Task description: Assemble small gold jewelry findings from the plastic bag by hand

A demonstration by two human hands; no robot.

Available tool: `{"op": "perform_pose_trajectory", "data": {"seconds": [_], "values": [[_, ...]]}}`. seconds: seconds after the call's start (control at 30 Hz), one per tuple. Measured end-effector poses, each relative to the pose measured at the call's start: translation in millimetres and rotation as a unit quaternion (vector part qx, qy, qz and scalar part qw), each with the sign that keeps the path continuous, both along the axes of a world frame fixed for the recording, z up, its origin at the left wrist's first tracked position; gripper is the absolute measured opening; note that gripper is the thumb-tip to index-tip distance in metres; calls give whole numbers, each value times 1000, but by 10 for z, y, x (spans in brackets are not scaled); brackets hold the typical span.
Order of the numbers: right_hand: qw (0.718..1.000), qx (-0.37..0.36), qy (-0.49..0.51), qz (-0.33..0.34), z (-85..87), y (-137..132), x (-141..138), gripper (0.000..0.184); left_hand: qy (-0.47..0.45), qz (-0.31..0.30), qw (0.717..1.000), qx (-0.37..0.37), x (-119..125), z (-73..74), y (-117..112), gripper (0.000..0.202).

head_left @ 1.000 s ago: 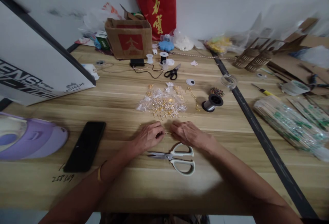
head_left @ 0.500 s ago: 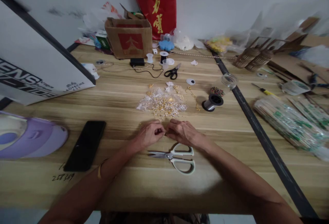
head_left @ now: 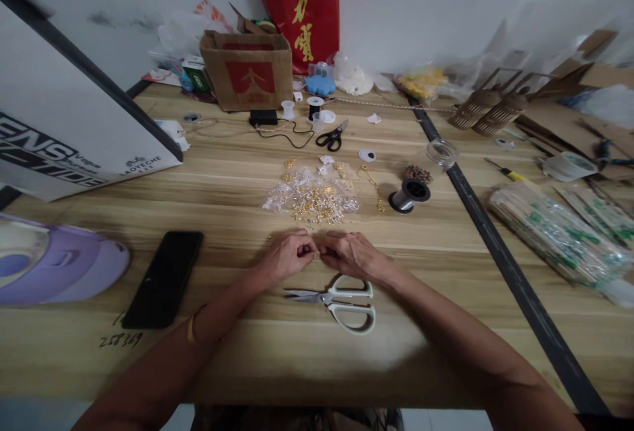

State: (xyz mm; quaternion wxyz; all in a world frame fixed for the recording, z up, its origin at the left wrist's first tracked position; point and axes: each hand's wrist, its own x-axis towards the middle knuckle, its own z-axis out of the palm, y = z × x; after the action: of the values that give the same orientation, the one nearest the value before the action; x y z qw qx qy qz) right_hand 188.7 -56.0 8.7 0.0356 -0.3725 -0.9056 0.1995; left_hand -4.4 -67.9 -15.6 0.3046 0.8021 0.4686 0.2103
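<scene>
My left hand (head_left: 288,256) and my right hand (head_left: 352,255) rest on the wooden table (head_left: 238,200), fingertips pinched together and meeting over something tiny that I cannot make out. Just beyond them lies a heap of small gold pieces in clear plastic bags (head_left: 316,195). White-handled scissors (head_left: 337,300) lie on the table right behind my hands, closed. A spool of silver wire (head_left: 409,195) stands to the right of the gold heap.
A black phone (head_left: 164,278) lies at left, near a purple object (head_left: 54,266). A white signboard (head_left: 64,127) leans at far left. Black scissors (head_left: 331,136), small spools and a cardboard box (head_left: 247,71) sit at the back. Packed sticks (head_left: 555,236) lie at right.
My hands have drawn closer together, from slightly apart with a small gold piece between them to fingertips touching. The view has shifted very slightly.
</scene>
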Motion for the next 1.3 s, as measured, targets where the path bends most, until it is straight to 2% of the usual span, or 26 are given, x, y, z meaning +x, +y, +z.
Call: {"op": "perform_pose_trajectory", "data": {"seconds": [0.23,0.4,0.53,0.77,1.13,1.3], "values": [[1000,4,19,-15,-60,12,17,8,-9,3,1000,-4,0,-7,-3,6],[997,8,77,-15,-51,10,2,15,-5,9,1000,-13,8,-2,-2,5],[995,16,102,-8,-57,2,-13,19,-3,7,1000,-5,10,-20,1,12],[995,25,98,2,-104,-2,-17,15,-10,18,999,-26,18,1,8,8],[994,-6,108,2,-17,-4,-21,15,-28,32,998,-41,37,12,1,9],[994,-12,110,-3,-21,6,-10,17,-19,31,999,-25,53,26,-7,11]]}}
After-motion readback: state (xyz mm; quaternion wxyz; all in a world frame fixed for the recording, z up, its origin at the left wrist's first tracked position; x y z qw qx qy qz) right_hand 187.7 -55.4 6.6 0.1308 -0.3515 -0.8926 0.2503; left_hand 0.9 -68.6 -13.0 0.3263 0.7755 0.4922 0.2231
